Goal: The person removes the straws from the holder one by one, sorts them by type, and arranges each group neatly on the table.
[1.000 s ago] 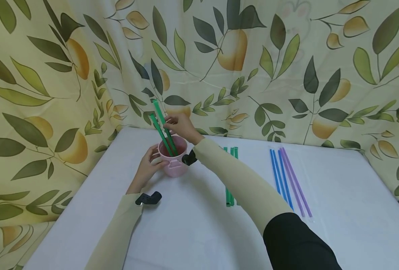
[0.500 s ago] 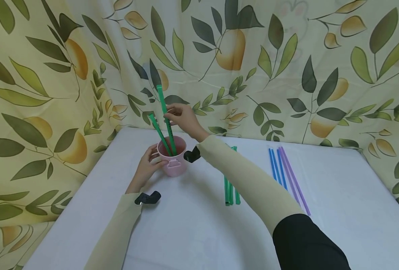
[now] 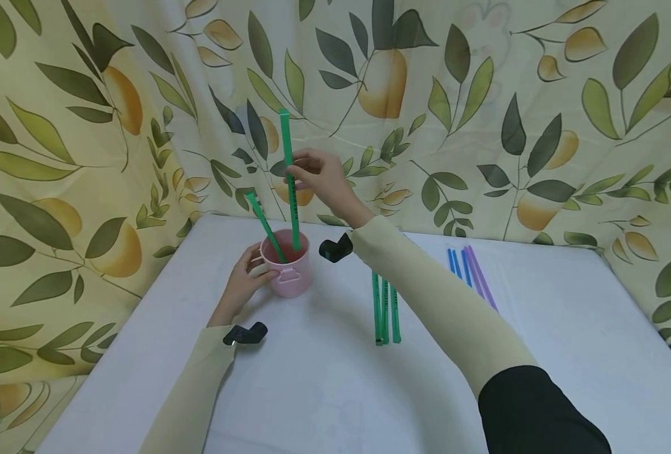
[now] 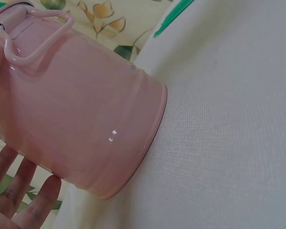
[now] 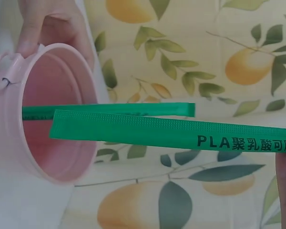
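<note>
A pink bucket-shaped cup (image 3: 291, 280) with small side handles stands on the white table. My left hand (image 3: 239, 287) holds it from the left, thumb on the near side; in the left wrist view, several fingers (image 4: 38, 205) lie along its wall. One green-wrapped straw (image 3: 265, 224) leans inside the cup. Above the cup, my right hand (image 3: 326, 186) pinches another green-wrapped straw (image 3: 289, 151), which stands nearly upright. Its lower end (image 5: 62, 125) shows in front of the cup's mouth in the right wrist view, with printed letters along the wrapper.
Several green-wrapped straws (image 3: 385, 315) lie on the table (image 3: 324, 391) right of the cup, partly behind my right sleeve. Farther right are blue straws (image 3: 453, 261) and purple straws (image 3: 480, 274), also partly covered by the sleeve. A leaf-and-fruit patterned curtain (image 3: 392, 82) hangs behind.
My right hand has risen and moved slightly right, lifting one green-wrapped straw up from the cup and turning it more upright. The left hand and cup have stayed put.
</note>
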Tool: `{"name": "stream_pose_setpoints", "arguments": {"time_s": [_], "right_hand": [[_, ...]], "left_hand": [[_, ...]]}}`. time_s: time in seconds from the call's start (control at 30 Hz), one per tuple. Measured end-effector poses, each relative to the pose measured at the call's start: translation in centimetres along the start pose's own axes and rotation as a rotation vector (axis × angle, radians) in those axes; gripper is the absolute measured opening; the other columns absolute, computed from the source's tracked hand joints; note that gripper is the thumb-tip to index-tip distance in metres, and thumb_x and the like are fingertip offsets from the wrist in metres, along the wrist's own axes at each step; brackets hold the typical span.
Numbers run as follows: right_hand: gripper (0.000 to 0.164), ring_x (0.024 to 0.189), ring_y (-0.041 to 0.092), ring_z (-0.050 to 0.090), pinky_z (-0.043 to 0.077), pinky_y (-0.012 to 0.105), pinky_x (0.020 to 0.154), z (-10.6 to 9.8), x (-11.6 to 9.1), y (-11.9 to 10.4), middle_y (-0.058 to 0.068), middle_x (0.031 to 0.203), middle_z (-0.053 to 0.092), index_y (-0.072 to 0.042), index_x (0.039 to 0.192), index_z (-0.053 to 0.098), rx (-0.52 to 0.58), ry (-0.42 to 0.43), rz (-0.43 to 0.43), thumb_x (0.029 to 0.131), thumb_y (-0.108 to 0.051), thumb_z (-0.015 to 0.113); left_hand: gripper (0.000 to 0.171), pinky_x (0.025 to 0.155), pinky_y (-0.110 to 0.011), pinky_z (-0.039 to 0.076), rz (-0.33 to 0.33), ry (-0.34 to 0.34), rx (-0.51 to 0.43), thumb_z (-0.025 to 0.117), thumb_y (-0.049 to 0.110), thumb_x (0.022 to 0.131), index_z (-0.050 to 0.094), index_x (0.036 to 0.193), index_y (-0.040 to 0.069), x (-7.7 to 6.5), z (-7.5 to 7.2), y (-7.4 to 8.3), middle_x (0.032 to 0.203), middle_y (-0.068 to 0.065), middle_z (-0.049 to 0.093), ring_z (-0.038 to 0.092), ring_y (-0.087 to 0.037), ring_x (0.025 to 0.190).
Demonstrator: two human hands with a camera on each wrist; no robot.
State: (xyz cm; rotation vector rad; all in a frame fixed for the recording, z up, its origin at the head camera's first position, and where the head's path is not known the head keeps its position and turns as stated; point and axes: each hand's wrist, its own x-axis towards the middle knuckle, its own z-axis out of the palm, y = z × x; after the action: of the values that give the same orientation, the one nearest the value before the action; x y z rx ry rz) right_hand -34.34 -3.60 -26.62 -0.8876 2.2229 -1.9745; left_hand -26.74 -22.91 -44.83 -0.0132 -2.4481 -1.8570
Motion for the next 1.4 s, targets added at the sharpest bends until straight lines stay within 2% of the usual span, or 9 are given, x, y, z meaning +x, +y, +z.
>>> {"name": "stream_pose_setpoints", "arguments": {"time_s": [0.27,0.4,0.5,0.63,0.93,1.13,1.3,1.4], "right_hand": [[0.027,0.083,0.012,0.067,0.059,0.038,0.082,-2.3,-2.0,-0.7,0.018,0.106,0.066,0.001,0.116,0.060,-0.025,0.020,-0.009,0.091,-0.010,0.060],[0.027,0.080,0.009,0.067,0.061,0.034,0.076,-3.7,-3.5,-0.9,0.015,0.101,0.068,0.004,0.114,0.061,-0.036,0.048,-0.024,0.089,-0.008,0.062],[0.026,0.079,0.008,0.067,0.061,0.028,0.070,-4.7,-4.6,-1.0,0.010,0.096,0.069,0.003,0.113,0.061,-0.054,0.072,-0.011,0.089,-0.008,0.062],[0.025,0.078,0.008,0.066,0.060,0.024,0.067,-6.1,-6.3,-0.6,0.004,0.093,0.069,0.001,0.111,0.062,-0.077,0.086,0.047,0.088,-0.009,0.063],[0.030,0.075,0.003,0.064,0.060,0.022,0.066,-9.5,-10.2,1.7,-0.014,0.083,0.065,0.008,0.115,0.057,-0.116,0.078,0.156,0.090,-0.008,0.061],[0.030,0.075,0.001,0.065,0.060,0.023,0.067,-11.4,-12.4,3.4,-0.015,0.082,0.063,0.009,0.116,0.056,-0.162,0.111,0.227,0.091,-0.007,0.059],[0.032,0.074,-0.002,0.064,0.060,0.024,0.068,-12.8,-13.6,5.0,-0.014,0.083,0.062,0.008,0.118,0.056,-0.219,0.138,0.290,0.091,-0.008,0.060],[0.032,0.073,-0.003,0.064,0.060,0.025,0.069,-13.5,-14.1,6.0,-0.012,0.083,0.062,0.007,0.118,0.057,-0.254,0.149,0.323,0.091,-0.010,0.061]], "left_hand": [[0.077,0.109,-0.048,0.040,0.030,-0.029,-0.025,0.071,0.021,0.083,0.028,0.147,0.018,-0.1,0.1,0.1,0.150,-0.010,0.033,0.034,-0.033,0.137],[0.077,0.110,-0.049,0.039,0.036,-0.031,-0.022,0.071,0.021,0.084,0.028,0.148,0.021,-0.3,0.2,0.1,0.149,-0.011,0.035,0.034,-0.033,0.137],[0.077,0.109,-0.050,0.039,0.030,-0.028,-0.015,0.071,0.023,0.084,0.028,0.148,0.022,-0.3,0.2,0.1,0.148,-0.012,0.036,0.034,-0.033,0.137],[0.078,0.109,-0.049,0.040,0.016,-0.025,-0.013,0.071,0.025,0.083,0.027,0.148,0.022,-0.3,0.3,0.1,0.148,-0.012,0.035,0.034,-0.033,0.137],[0.075,0.109,-0.048,0.040,0.014,-0.026,-0.017,0.070,0.023,0.084,0.029,0.147,0.021,-0.5,0.3,0.0,0.148,-0.012,0.036,0.035,-0.032,0.137],[0.075,0.110,-0.047,0.040,0.030,-0.027,-0.030,0.070,0.020,0.085,0.028,0.147,0.018,-0.6,0.3,0.1,0.147,-0.013,0.036,0.036,-0.033,0.136],[0.076,0.110,-0.047,0.039,0.006,-0.026,-0.010,0.069,0.024,0.085,0.027,0.148,0.020,-0.5,0.3,0.2,0.149,-0.012,0.035,0.034,-0.032,0.137],[0.076,0.111,-0.048,0.038,-0.013,-0.036,-0.021,0.068,0.021,0.086,0.026,0.148,0.018,-0.9,0.3,1.2,0.150,-0.013,0.033,0.033,-0.033,0.138]]}}
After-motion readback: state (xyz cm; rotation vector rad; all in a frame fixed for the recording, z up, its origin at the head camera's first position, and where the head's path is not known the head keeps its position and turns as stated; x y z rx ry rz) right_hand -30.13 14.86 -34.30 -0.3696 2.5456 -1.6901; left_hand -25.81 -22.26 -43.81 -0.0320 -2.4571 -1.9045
